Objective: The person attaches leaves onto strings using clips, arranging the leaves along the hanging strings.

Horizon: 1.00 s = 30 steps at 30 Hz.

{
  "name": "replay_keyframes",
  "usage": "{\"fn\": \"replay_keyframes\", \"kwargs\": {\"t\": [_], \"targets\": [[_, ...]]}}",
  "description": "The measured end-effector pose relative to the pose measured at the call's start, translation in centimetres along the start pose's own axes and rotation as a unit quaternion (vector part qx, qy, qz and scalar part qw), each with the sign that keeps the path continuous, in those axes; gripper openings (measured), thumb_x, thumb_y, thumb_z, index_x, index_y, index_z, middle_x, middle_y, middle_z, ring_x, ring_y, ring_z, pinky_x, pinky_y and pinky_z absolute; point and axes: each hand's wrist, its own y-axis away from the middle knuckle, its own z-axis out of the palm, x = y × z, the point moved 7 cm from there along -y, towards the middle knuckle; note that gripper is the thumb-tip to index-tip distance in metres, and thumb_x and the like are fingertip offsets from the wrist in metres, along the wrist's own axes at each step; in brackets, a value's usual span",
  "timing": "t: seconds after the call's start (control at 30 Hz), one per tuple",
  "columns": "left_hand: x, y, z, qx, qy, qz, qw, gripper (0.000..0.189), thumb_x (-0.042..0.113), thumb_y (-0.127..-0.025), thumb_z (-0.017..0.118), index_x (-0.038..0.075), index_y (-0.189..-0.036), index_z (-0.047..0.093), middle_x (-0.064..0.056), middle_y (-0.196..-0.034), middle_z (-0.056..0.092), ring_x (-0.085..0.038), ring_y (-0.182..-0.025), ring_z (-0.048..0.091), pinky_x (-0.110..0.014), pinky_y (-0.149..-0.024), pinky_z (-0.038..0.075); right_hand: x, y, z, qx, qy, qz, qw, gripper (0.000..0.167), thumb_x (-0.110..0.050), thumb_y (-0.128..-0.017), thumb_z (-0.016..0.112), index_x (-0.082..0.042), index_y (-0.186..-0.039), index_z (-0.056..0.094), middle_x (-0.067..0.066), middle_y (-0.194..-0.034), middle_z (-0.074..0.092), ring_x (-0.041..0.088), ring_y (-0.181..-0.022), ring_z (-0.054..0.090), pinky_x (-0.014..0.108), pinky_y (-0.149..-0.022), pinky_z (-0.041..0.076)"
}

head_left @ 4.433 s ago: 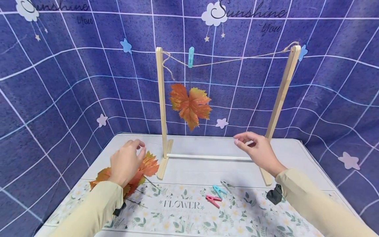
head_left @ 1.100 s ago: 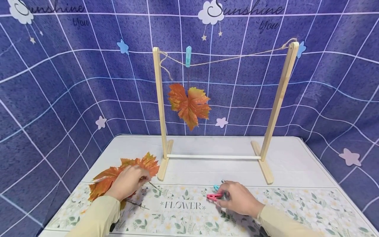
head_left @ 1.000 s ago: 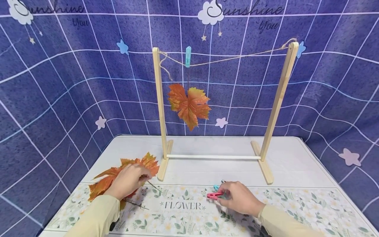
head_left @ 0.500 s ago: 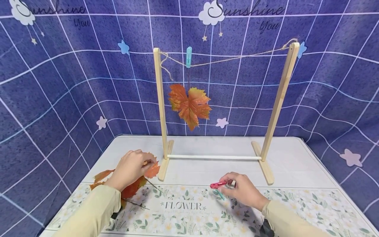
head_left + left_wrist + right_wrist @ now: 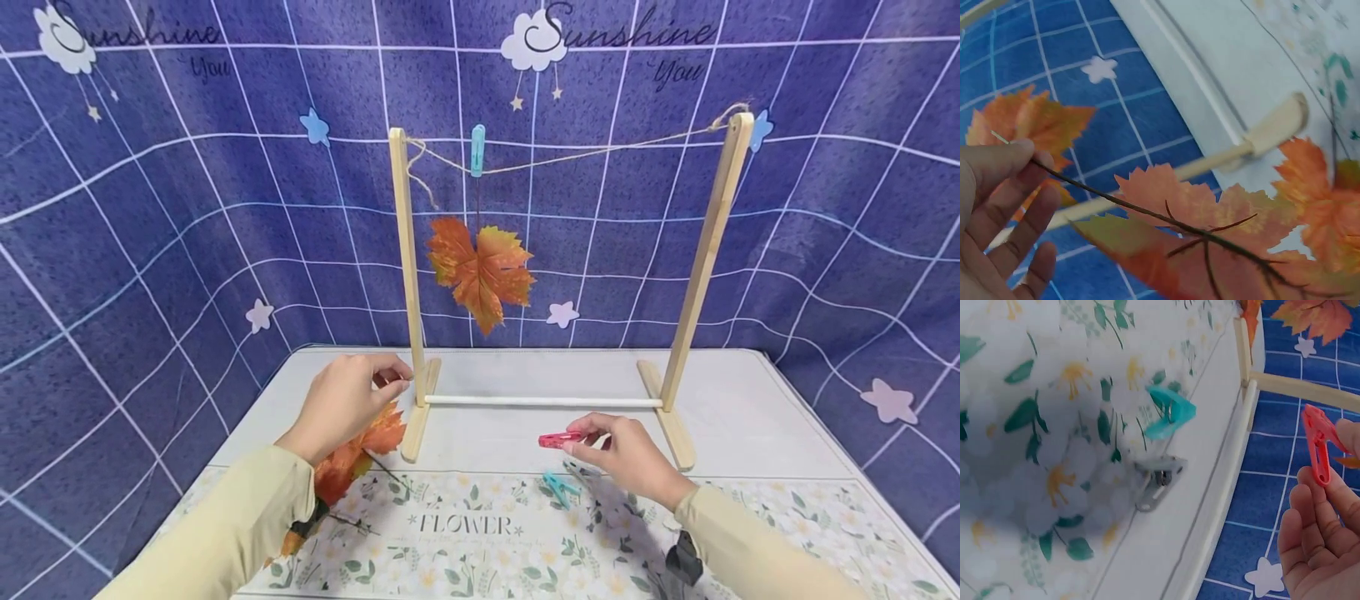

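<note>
My left hand (image 5: 348, 400) is raised near the rack's left post, pinching the dark stem (image 5: 1110, 197) of an artificial maple leaf (image 5: 1141, 250) between thumb and index finger. The leaf spreads away from that hand, orange with yellowish edges. Between the thumb and fingertips of my right hand (image 5: 626, 454) is a red clothespin (image 5: 557, 440), held above the table in front of the rack. Another orange leaf (image 5: 483, 271) hangs by its stem from the twine (image 5: 585, 154), clipped with a teal clothespin (image 5: 477, 150).
On the table below my right hand lie a teal clothespin (image 5: 558, 487) and a grey clothespin (image 5: 1160, 481). A further leaf (image 5: 1310, 187) lies at the left. The wooden rack (image 5: 708, 267) stands at the back, its white bar (image 5: 540, 402) low across it.
My right hand has picked up the red clothespin from beside the teal one and raised it towards the rack. My left hand has lifted a leaf by its stem from the pile.
</note>
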Motion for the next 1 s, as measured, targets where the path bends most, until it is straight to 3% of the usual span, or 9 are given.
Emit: {"fn": "replay_keyframes", "kwargs": {"t": [0.17, 0.37, 0.57, 0.77, 1.0], "targets": [[1.7, -1.2, -0.5, 0.000, 0.038, -0.019, 0.9991, 0.006, 0.012, -0.091, 0.076, 0.015, -0.096, 0.078, 0.007, -0.082, 0.073, -0.014, -0.074, 0.066, -0.038, -0.066, 0.050, -0.2, -0.6, -1.2, 0.022, 0.005, -0.006, 0.9997, 0.020, -0.021, -0.093, 0.076, -0.007, -0.107, 0.074, -0.006, -0.088, 0.070, 0.009, -0.082, 0.064, 0.026, -0.070, 0.052], [3.3, -2.4, 0.0, -0.009, 0.113, -0.037, 0.9929, 0.004, 0.013, -0.092, 0.076, 0.013, -0.095, 0.078, 0.004, -0.084, 0.075, -0.015, -0.078, 0.069, -0.035, -0.069, 0.050, -1.0, -1.1, -2.7, 0.043, -0.006, -0.020, 0.9988, 0.022, -0.019, -0.091, 0.079, -0.004, -0.106, 0.071, -0.005, -0.087, 0.070, 0.011, -0.080, 0.064, 0.027, -0.072, 0.052], [4.6, -3.7, 1.0, -0.021, 0.199, -0.059, 0.9780, 0.004, 0.015, -0.092, 0.077, 0.013, -0.095, 0.079, 0.001, -0.085, 0.076, -0.015, -0.077, 0.070, -0.034, -0.070, 0.051, -1.6, -1.6, -4.4, 0.060, -0.035, -0.033, 0.9970, 0.020, -0.014, -0.090, 0.079, -0.006, -0.107, 0.071, -0.003, -0.089, 0.069, 0.012, -0.084, 0.064, 0.030, -0.077, 0.054], [6.3, -5.0, 1.4, -0.024, 0.252, -0.072, 0.9648, 0.006, 0.016, -0.091, 0.078, 0.013, -0.096, 0.078, 0.001, -0.090, 0.077, -0.017, -0.080, 0.070, -0.033, -0.068, 0.049, -2.9, -2.2, -6.6, 0.089, -0.015, -0.057, 0.9943, 0.023, -0.013, -0.092, 0.076, -0.003, -0.112, 0.071, 0.000, -0.093, 0.072, 0.012, -0.085, 0.064, 0.027, -0.076, 0.054], [7.5, -6.5, 1.9, -0.021, 0.309, -0.090, 0.9465, 0.010, 0.016, -0.092, 0.077, 0.010, -0.101, 0.078, -0.001, -0.092, 0.077, -0.018, -0.086, 0.069, -0.031, -0.068, 0.049, -4.1, -3.3, -9.2, 0.113, -0.016, -0.035, 0.9928, 0.032, -0.019, -0.094, 0.076, -0.003, -0.121, 0.068, 0.005, -0.098, 0.073, 0.014, -0.088, 0.064, 0.027, -0.079, 0.052]]}}
